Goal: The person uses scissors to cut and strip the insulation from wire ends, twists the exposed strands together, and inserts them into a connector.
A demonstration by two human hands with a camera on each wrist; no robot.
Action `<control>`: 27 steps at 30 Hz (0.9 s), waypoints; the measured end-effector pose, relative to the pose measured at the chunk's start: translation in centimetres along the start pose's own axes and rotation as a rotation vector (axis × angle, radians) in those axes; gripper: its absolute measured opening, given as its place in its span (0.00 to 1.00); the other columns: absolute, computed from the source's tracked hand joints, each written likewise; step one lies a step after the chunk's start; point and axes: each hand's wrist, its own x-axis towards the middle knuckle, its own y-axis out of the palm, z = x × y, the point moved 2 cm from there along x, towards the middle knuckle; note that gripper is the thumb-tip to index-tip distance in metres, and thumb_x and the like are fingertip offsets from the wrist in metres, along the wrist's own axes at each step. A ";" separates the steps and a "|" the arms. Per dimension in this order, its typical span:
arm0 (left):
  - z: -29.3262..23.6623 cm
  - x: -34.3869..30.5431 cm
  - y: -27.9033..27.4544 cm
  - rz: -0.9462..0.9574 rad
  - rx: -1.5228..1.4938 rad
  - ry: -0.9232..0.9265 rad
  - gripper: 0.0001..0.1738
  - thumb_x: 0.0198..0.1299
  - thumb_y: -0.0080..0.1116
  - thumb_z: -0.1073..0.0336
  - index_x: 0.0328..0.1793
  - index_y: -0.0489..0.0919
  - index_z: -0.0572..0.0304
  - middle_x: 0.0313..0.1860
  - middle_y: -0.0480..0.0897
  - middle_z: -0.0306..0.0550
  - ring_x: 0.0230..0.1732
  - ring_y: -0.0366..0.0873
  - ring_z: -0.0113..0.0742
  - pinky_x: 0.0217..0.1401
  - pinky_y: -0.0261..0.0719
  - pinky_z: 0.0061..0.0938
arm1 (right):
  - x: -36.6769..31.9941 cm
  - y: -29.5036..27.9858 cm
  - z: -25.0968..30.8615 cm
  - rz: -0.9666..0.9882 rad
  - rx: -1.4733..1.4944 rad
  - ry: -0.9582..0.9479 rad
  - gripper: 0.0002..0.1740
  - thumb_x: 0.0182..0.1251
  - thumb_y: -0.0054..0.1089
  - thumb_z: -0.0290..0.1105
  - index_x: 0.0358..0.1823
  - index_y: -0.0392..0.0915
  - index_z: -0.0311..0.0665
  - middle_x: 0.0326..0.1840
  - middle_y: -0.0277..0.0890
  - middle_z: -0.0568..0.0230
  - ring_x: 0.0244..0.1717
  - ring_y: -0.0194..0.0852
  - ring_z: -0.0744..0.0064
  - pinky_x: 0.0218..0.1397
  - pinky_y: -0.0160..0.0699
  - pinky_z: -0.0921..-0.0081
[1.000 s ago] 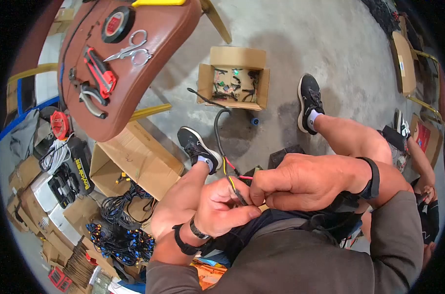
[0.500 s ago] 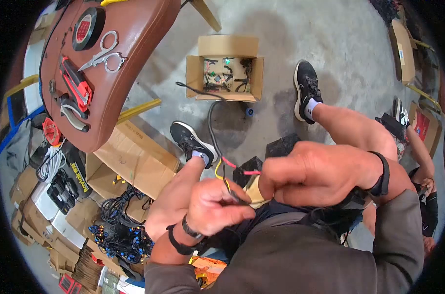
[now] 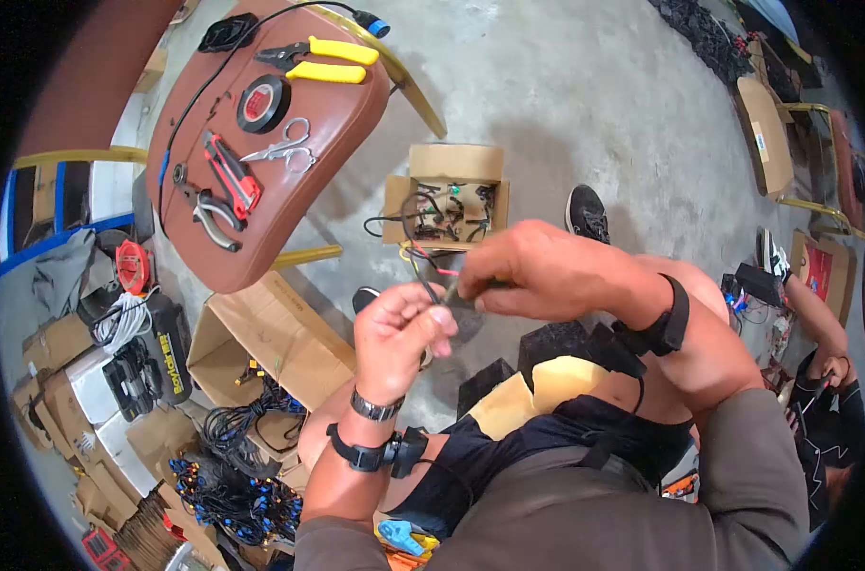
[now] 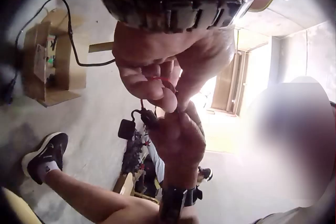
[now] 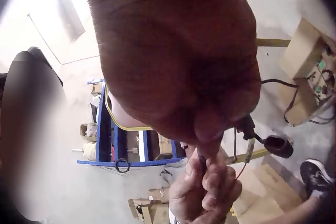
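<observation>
My left hand pinches a black cable between thumb and fingertips. The cable's yellow wire and red wire show bare of the black jacket beside the hands. Close against its fingertips, my right hand has curled fingers and grips a small black connector piece with a square cap dangling off it. In the right wrist view, a thin dark end sits between the left thumb and fingers, under the right fingertips. The right palm hides much of the join.
A chair seat holds yellow-handled pliers, black tape, scissors, a red cutter and grey-handled pliers. An open box with small parts stands on the floor ahead. Beige card lies on the lap.
Both hands have moved forward from the lap, still close together on the cable and wires. The head view has shifted, so more of the chair seat and the lap shows.
</observation>
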 end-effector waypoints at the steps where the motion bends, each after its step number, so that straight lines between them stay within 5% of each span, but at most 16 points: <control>1: 0.0 0.3 0.0 -0.029 0.007 0.025 0.09 0.65 0.62 0.75 0.50 0.78 0.66 0.31 0.85 0.47 0.22 0.79 0.26 0.25 0.77 0.19 | 0.3 0.0 -0.1 -0.068 -0.111 -0.064 0.11 0.60 0.65 0.29 0.44 0.81 0.39 0.38 0.81 0.58 0.35 0.80 0.56 0.35 0.76 0.64; 6: -0.4 0.5 0.4 -0.175 0.046 0.094 0.06 0.65 0.62 0.73 0.42 0.74 0.62 0.28 0.84 0.48 0.19 0.77 0.27 0.22 0.74 0.19 | 1.5 1.0 1.5 -0.333 -0.688 -0.195 0.13 0.56 0.65 0.27 0.44 0.82 0.40 0.43 0.79 0.58 0.41 0.82 0.56 0.38 0.82 0.62; 11: 0.2 0.5 0.1 -0.252 0.038 0.075 0.06 0.66 0.61 0.73 0.40 0.73 0.59 0.27 0.84 0.48 0.17 0.76 0.28 0.20 0.73 0.19 | 1.5 2.4 2.0 -0.323 -0.660 -0.146 0.15 0.54 0.60 0.25 0.45 0.76 0.37 0.40 0.80 0.60 0.36 0.85 0.56 0.34 0.84 0.62; 14: 0.2 0.4 0.7 -0.269 0.071 0.111 0.06 0.66 0.61 0.73 0.40 0.73 0.60 0.27 0.84 0.48 0.17 0.76 0.27 0.19 0.73 0.19 | 1.1 2.2 2.2 -0.202 -0.800 -0.055 0.21 0.59 0.59 0.24 0.55 0.78 0.42 0.51 0.84 0.66 0.36 0.86 0.61 0.30 0.84 0.68; 20: 0.0 1.1 1.1 -0.299 0.154 0.110 0.06 0.66 0.60 0.73 0.40 0.73 0.60 0.27 0.83 0.46 0.18 0.75 0.25 0.19 0.71 0.18 | 0.6 1.8 2.6 -0.207 -0.805 -0.033 0.23 0.58 0.58 0.23 0.57 0.76 0.41 0.59 0.81 0.63 0.39 0.86 0.61 0.31 0.85 0.68; 22: 0.0 1.3 1.2 -0.290 0.168 0.105 0.06 0.66 0.60 0.73 0.40 0.73 0.60 0.26 0.83 0.45 0.18 0.75 0.25 0.19 0.71 0.18 | 0.7 2.2 2.6 -0.290 -0.710 -0.162 0.19 0.57 0.58 0.24 0.53 0.74 0.38 0.48 0.81 0.60 0.38 0.86 0.56 0.33 0.85 0.64; 27: -0.1 1.4 2.0 -0.230 0.126 0.109 0.05 0.64 0.60 0.74 0.39 0.73 0.60 0.25 0.82 0.42 0.17 0.74 0.24 0.18 0.69 0.17 | 0.6 3.4 1.4 -0.129 -0.495 -0.077 0.25 0.58 0.55 0.19 0.59 0.70 0.40 0.50 0.81 0.54 0.40 0.84 0.50 0.34 0.83 0.61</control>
